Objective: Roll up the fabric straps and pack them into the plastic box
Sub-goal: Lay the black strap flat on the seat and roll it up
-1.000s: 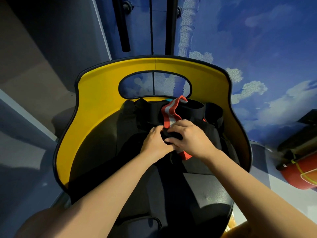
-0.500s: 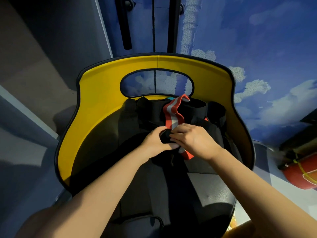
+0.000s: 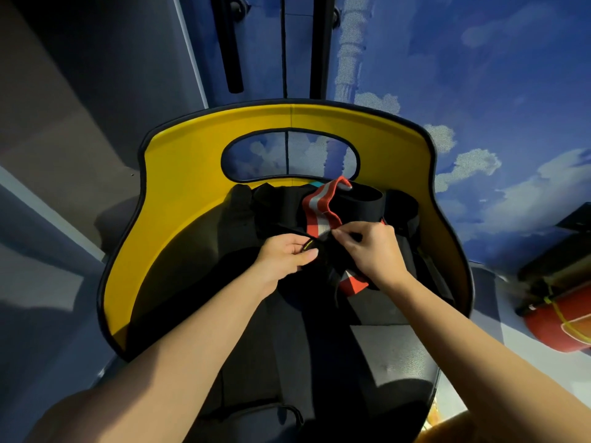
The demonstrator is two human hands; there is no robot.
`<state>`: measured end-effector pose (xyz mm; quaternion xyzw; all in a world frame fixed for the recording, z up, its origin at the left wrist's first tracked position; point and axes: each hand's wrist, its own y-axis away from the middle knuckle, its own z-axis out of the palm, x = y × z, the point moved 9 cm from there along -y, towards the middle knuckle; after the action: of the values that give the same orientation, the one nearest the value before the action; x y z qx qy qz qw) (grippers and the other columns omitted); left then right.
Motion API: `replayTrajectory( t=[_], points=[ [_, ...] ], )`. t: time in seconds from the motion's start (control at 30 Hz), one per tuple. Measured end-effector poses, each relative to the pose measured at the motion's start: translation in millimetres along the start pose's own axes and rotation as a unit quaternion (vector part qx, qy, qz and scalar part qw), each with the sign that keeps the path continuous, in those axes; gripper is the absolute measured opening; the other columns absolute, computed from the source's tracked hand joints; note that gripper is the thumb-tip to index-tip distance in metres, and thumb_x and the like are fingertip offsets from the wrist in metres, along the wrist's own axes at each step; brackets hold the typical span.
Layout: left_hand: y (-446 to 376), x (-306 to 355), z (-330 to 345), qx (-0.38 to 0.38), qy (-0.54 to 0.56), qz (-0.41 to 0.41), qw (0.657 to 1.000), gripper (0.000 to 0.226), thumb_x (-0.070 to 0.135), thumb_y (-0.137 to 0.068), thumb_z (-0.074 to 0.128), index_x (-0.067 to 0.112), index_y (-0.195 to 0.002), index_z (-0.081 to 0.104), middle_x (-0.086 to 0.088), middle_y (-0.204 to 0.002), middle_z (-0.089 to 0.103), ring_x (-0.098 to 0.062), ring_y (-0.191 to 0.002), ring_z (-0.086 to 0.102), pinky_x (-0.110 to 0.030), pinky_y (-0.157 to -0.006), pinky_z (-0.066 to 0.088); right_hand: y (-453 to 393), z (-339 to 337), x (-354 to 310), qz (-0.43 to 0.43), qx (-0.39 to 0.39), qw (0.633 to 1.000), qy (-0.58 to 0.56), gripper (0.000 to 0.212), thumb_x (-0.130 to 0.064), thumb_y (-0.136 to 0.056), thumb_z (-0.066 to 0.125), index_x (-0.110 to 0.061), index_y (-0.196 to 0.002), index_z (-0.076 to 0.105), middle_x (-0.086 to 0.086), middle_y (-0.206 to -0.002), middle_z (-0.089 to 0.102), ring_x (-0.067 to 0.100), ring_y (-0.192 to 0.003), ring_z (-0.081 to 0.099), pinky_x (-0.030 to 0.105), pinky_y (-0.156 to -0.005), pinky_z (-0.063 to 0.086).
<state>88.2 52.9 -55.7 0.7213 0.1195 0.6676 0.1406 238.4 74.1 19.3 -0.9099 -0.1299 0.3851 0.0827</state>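
A person's left hand (image 3: 289, 255) and right hand (image 3: 372, 251), close together, each pinch a black strap (image 3: 323, 251) above the chair seat (image 3: 393, 353), near its yellow back (image 3: 179, 193). Rolling appears barely begun; next comes tight winding. A red-striped strap (image 3: 316, 212) lies behind. No box visible.

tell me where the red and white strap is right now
In the head view, the red and white strap lies mid-frame on the black straps, against the yellow chair back, running under the right hand.
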Motion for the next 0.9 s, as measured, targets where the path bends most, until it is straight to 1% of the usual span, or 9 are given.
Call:
replayTrajectory(
  t=[0.07, 0.17, 0.23, 0.37, 0.47, 0.6, 0.73, 0.8, 0.9],
  points=[
    [1, 1, 0, 0.002, 0.0, 0.0, 1.0, 0.02, 0.005, -0.086, 0.065, 0.009, -0.105, 0.062, 0.003, -0.081, 0.064, 0.0, -0.07, 0.062, -0.006, -0.05, 0.047, -1, 2, 8, 0.049, -0.004, 0.999, -0.023, 0.016, -0.019, -0.088, 0.063, -0.008, -0.092, 0.074, 0.005, -0.088, 0.073, 0.013, -0.082, 0.065, 0.018, -0.067, 0.043],
    [0, 2, -2, 0.001, -0.004, 0.004, 1.0, 0.022, 0.005, -0.086, 0.065, 0.008, -0.107, 0.062, 0.001, -0.081, 0.064, -0.004, -0.073, 0.062, -0.008, -0.053, 0.049, -3, 6, 22, 0.117, 0.006, 0.99, -0.081, 0.015, -0.019, -0.087, 0.065, -0.009, -0.091, 0.075, -0.002, -0.081, 0.069, 0.006, -0.08, 0.062, 0.005, -0.062, 0.041],
    [0, 3, -2, 0.001, -0.014, 0.003, 1.0, 0.023, 0.005, -0.086, 0.065, 0.008, -0.108, 0.062, 0.002, -0.081, 0.064, -0.006, -0.075, 0.062, -0.012, -0.057, 0.051, -4, 5, 33, 0.162, 0.024, 0.979, -0.121, 0.014, -0.019, -0.086, 0.067, -0.009, -0.089, 0.076, -0.002, -0.077, 0.067, 0.006, -0.078, 0.062, 0.003, -0.062, 0.041],
    [5, -11, -6, -0.01, -0.061, -0.006, 0.998, 0.026, 0.003, -0.084, 0.066, 0.011, -0.108, 0.062, 0.001, -0.084, 0.065, -0.009, -0.079, 0.061, -0.021, -0.07, 0.048, -3, -9, 71, 0.275, 0.104, 0.93, -0.219, 0.015, -0.02, -0.085, 0.068, -0.008, -0.089, 0.075, 0.005, -0.077, 0.069, 0.015, -0.079, 0.066, 0.025, -0.073, 0.051],
    [7, -21, -13, -0.018, -0.088, -0.012, 0.996, 0.027, 0.004, -0.083, 0.068, 0.012, -0.108, 0.062, -0.001, -0.087, 0.065, -0.012, -0.083, 0.062, -0.027, -0.078, 0.049, -5, -4, 72, 0.282, 0.088, 0.912, -0.285, 0.016, -0.02, -0.087, 0.066, -0.006, -0.088, 0.074, 0.004, -0.065, 0.065, 0.013, -0.062, 0.061, 0.025, -0.06, 0.049],
    [5, -21, -18, -0.067, -0.15, -0.024, 0.986, 0.024, 0.005, -0.082, 0.069, 0.015, -0.102, 0.06, -0.001, -0.087, 0.064, -0.012, -0.081, 0.06, -0.022, -0.079, 0.048, -6, -7, 52, 0.259, 0.071, 0.893, -0.362, 0.015, -0.017, -0.09, 0.062, -0.011, -0.078, 0.07, -0.007, -0.047, 0.056, 0.003, -0.041, 0.05, 0.016, -0.043, 0.041],
    [7, -21, -26, -0.09, -0.19, -0.038, 0.977, 0.022, 0.004, -0.083, 0.067, 0.013, -0.101, 0.058, 0.001, -0.087, 0.062, -0.009, -0.083, 0.06, -0.013, -0.073, 0.047, -8, -45, 36, 0.227, 0.15, 0.878, -0.395, 0.016, -0.017, -0.092, 0.059, -0.013, -0.078, 0.067, -0.006, -0.048, 0.05, 0.0, -0.038, 0.043, 0.012, -0.04, 0.035],
    [9, -25, -27, -0.091, -0.231, -0.053, 0.967, 0.023, 0.007, -0.084, 0.067, 0.012, -0.103, 0.057, 0.003, -0.089, 0.06, -0.011, -0.088, 0.059, -0.016, -0.077, 0.047, -9, -61, 31, 0.213, 0.187, 0.862, -0.421, 0.017, -0.019, -0.091, 0.06, -0.014, -0.077, 0.067, -0.001, -0.053, 0.048, 0.002, -0.041, 0.042, 0.014, -0.041, 0.034],
    [8, -14, -29, -0.042, -0.304, -0.025, 0.951, 0.028, 0.01, -0.083, 0.069, 0.011, -0.109, 0.059, -0.001, -0.101, 0.062, -0.015, -0.096, 0.059, -0.024, -0.087, 0.048, -11, -65, 22, 0.198, 0.174, 0.842, -0.47, 0.019, -0.02, -0.091, 0.059, -0.012, -0.076, 0.067, -0.002, -0.048, 0.042, 0.008, -0.04, 0.035, 0.016, -0.041, 0.026]
  ],
)
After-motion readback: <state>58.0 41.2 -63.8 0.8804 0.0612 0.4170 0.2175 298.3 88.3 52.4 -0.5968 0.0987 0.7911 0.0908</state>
